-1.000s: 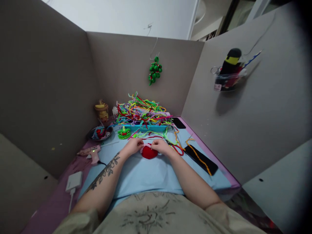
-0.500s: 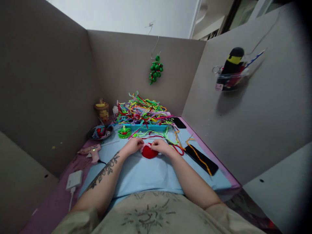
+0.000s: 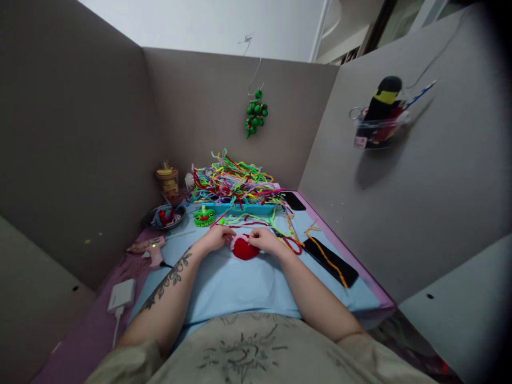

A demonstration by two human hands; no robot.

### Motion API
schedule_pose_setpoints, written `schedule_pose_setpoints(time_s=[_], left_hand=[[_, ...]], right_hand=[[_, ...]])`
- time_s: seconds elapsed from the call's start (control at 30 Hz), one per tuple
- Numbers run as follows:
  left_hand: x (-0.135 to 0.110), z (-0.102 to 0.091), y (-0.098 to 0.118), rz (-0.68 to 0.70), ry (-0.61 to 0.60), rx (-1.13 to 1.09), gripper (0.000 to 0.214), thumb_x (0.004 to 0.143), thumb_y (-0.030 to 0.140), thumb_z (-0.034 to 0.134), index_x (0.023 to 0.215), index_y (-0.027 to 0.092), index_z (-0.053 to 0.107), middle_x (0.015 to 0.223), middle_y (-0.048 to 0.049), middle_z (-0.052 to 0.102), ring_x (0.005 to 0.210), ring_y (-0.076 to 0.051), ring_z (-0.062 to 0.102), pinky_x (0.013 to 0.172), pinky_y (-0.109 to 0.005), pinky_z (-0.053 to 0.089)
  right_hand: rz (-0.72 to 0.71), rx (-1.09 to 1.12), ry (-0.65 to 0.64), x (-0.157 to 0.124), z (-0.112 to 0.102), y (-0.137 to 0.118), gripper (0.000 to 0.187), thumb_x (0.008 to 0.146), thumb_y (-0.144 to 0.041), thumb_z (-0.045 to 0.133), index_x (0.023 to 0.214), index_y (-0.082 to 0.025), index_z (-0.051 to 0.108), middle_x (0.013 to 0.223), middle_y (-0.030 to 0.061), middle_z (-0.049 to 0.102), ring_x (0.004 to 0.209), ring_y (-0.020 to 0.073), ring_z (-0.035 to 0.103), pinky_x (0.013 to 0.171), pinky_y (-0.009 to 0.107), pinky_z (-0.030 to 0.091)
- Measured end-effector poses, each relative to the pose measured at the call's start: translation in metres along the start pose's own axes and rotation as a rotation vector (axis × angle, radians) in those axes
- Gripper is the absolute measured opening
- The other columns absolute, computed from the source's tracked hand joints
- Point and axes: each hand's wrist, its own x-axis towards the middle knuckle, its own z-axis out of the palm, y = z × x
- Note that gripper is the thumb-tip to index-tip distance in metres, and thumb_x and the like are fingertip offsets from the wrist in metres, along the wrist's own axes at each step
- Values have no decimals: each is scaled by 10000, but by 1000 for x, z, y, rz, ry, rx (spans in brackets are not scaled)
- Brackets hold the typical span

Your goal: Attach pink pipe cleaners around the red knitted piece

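A rounded red fuzzy piece [image 3: 245,249] with a pale pink pipe cleaner [image 3: 235,241] along its upper left edge lies in front of me on the light blue cloth [image 3: 236,288]. My right hand [image 3: 262,239] pinches the red piece at its upper right edge. At the piece's left side is my left hand [image 3: 222,237], its fingers bent in at the pink pipe cleaner; the fingertips are small and partly hidden. Just beyond my left hand sits a green braided figure [image 3: 204,217] with eyes and a red mouth.
Behind my hands a blue tray [image 3: 240,209] carries a heap of coloured pipe cleaners [image 3: 236,178]. To the left are a pink glue gun [image 3: 154,249], a bowl [image 3: 176,221] and a white adapter [image 3: 121,296]. A black phone-like slab [image 3: 340,266] lies right, under an orange strand. Grey panels surround the table.
My left hand has shifted slightly left, and its fingers sit a little farther from the red piece. My right hand keeps its pinch in nearly the same place.
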Motion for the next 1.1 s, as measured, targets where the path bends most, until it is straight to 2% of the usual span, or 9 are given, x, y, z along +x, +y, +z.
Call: schedule_pose_setpoints(time_s=[0.2, 0.37, 0.67, 1.1], left_hand=[[-2, -3, 5, 62, -6, 75, 313, 679, 146, 491, 912, 141, 700, 706, -35, 679, 632, -143, 570, 599, -220, 415], [-2, -2, 9, 74, 19, 143, 291, 700, 177, 481, 887, 149, 703, 788, -36, 698, 696, -150, 580, 645, -221, 419], [0, -1, 7, 70, 31, 143, 286, 702, 194, 484, 880, 154, 704, 804, -33, 704, 725, -159, 587, 678, -233, 431], [-1, 0, 7, 78, 42, 177, 259, 732, 222, 507, 895, 150, 694, 792, -41, 695, 700, -154, 589, 633, -226, 409]], right_hand=[[22, 51, -25, 2, -1, 4, 46, 604, -144, 500, 569, -143, 529, 500, -39, 479, 476, 71, 419, 447, 171, 277], [5, 95, -57, 4, -1, 10, 51, 613, -157, 504, 581, -140, 539, 508, -38, 487, 472, 70, 425, 452, 176, 291], [-56, 66, -12, 2, 0, 4, 53, 613, -141, 514, 571, -137, 545, 515, -33, 504, 505, 78, 449, 483, 174, 323], [-80, -24, 12, 4, 2, 8, 56, 628, -137, 519, 575, -144, 538, 540, -32, 517, 515, 80, 456, 494, 180, 325]])
